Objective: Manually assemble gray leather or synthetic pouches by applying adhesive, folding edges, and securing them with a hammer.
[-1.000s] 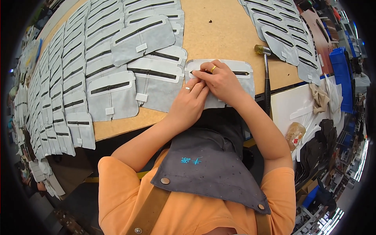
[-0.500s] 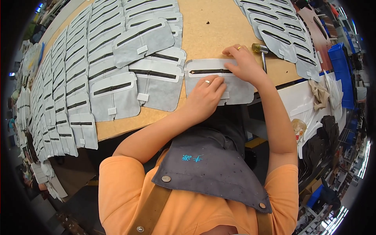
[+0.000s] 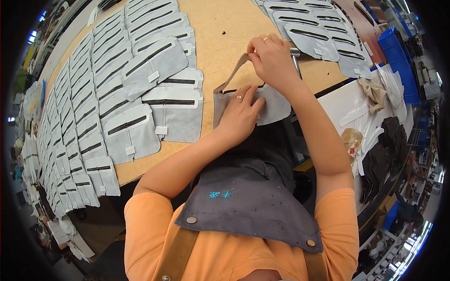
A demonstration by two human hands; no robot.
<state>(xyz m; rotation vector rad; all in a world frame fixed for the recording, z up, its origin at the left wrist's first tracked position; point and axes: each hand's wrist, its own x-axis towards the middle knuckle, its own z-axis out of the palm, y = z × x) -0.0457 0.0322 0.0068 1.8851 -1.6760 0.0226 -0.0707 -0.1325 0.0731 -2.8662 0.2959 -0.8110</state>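
A grey fabric piece [image 3: 276,105] with a dark slot lies at the near edge of the wooden table [image 3: 220,33]. My left hand [image 3: 241,112] presses flat on it, fingers spread. Just beyond, my right hand [image 3: 272,58] pinches a tan strip [image 3: 234,72] that rises from the piece's left corner and is lifted off its upper edge. A hammer [image 3: 296,63] lies under my right hand, mostly hidden.
Rows of several similar grey slotted pieces [image 3: 131,98] cover the table's left side, and more [image 3: 318,33] lie at the far right. A white board [image 3: 351,107], cloth scraps, dark pieces [image 3: 384,154] and blue bins [image 3: 393,51] sit to the right.
My right hand has moved up and away from the piece, pulling the tan strip off its upper edge. My left hand has slid onto the piece's middle and holds it down.
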